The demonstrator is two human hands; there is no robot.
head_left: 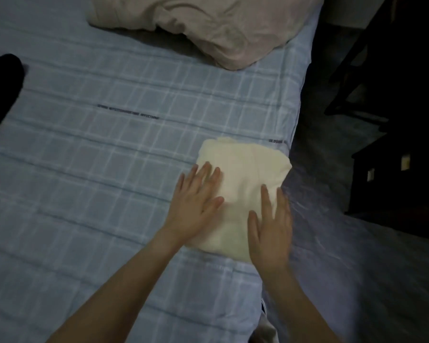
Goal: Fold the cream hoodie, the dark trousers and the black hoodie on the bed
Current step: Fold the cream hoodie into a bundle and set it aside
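Fingers [203, 173] of both hands lie straight and slightly spread, gripping nothing, pressed flat on cloth; the left hand [196, 201] rests on the left edge of the cream hoodie [243, 174], its palm partly on the sheet; the right hand [270, 229] lies on the bundle's near right corner, blurred at the fingertips. One cream hoodie is in view, already folded into a thick, soft, roughly rectangular pad with rounded corners and a seam ridge across its top; it sits on the bed [97, 169], close to the right edge. The bed wears a pale blue sheet checked with white lines, quilted in faint ridges; two short lines of dark print [126, 112] run along it, too small to read. One crumpled, pinkish-beige pillow [208, 28] lies at the far end, well apart from the hoodie. One black garment [0, 82] shows at the left margin, matte and shapeless; which garment it is I cannot tell. Beyond the right bed edge lie a grey floor [357, 243] and dark furniture [394, 157].
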